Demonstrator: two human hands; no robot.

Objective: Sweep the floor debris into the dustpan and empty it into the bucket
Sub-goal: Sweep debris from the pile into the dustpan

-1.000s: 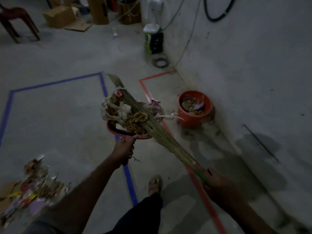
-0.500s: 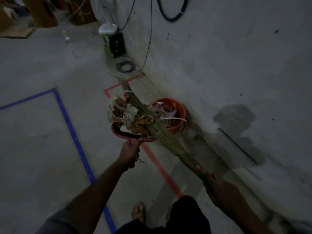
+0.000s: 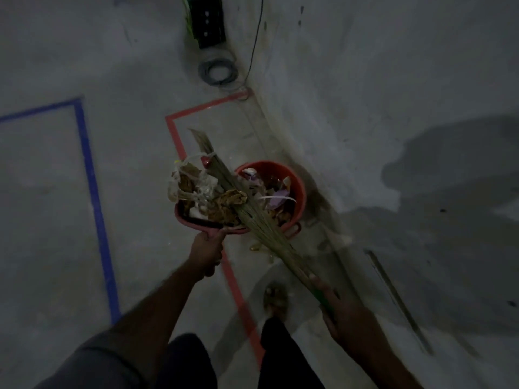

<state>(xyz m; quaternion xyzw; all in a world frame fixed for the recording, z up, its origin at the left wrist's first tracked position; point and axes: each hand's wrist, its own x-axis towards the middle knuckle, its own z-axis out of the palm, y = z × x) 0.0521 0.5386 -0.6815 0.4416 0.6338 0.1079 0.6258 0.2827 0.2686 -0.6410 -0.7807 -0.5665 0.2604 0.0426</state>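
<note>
The left hand (image 3: 207,249) grips the red dustpan (image 3: 196,220), heaped with debris (image 3: 207,192), just beside the orange bucket (image 3: 295,189) at the floor's wall edge. Right-hand fingers (image 3: 323,287) wrap the broom (image 3: 252,217), pinning the debris.

You've got a grey concrete floor (image 3: 56,206) w/ blue tape (image 3: 92,192) marking a corner at left and red tape (image 3: 177,136) marking another nr the middle. Up top sits a black box (image 3: 209,26) (green edge on its left side) beside a grey wall (image 3: 393,80). Just below it lies a coiled cable (image 3: 217,71); a thin wire (image 3: 257,37) runs down the wall.
</note>
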